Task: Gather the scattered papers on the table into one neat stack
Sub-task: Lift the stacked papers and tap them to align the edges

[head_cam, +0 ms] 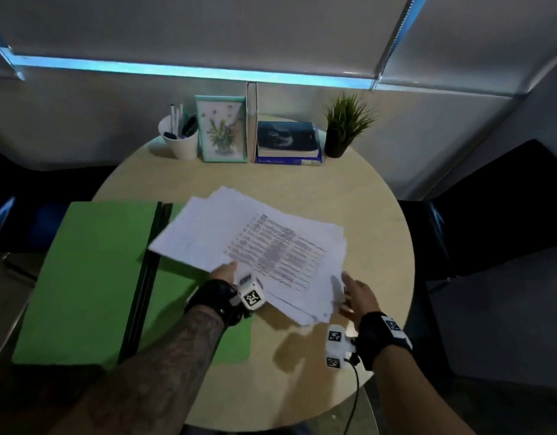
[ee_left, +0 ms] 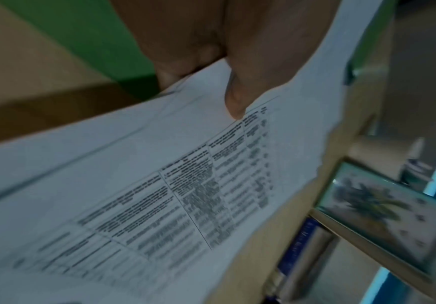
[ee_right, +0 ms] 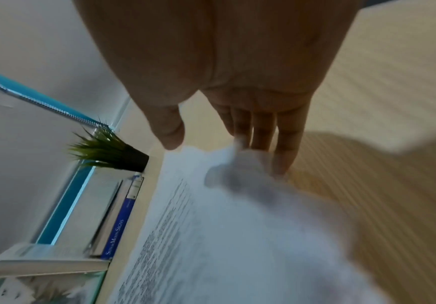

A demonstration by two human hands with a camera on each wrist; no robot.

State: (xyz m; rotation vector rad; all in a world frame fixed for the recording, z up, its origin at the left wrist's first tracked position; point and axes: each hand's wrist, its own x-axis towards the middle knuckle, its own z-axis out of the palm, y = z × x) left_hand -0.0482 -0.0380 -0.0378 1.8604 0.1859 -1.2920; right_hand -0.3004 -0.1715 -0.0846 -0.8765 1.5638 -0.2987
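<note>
White papers (head_cam: 252, 240), fanned loosely rather than squared, lie near the middle of the round wooden table (head_cam: 365, 196), the top sheet printed with a blurred grid of text. Their left corner overhangs a green folder (head_cam: 91, 277), which sits at the table's left side with a dark spine running down it. The left hand (head_cam: 225, 271) grasps the near edge of the papers; the left wrist view shows its thumb (ee_left: 237, 102) pressed on top of the printed sheet with the fingers going under. The right hand (head_cam: 357, 293) is at the papers' near right corner, released and holding nothing, its fingers (ee_right: 287, 144) straight and close together, tips at the blurred paper edge; whether they touch it cannot be told. At the far edge of the table, beyond the papers, stand a white cup of pens (head_cam: 179, 136), a framed flower picture (head_cam: 222, 130), 1 upright book (head_cam: 252, 120), 2 stacked books (head_cam: 288, 142) and a small potted plant (head_cam: 344, 124). Both wrists wear black straps carrying white marker blocks.
</note>
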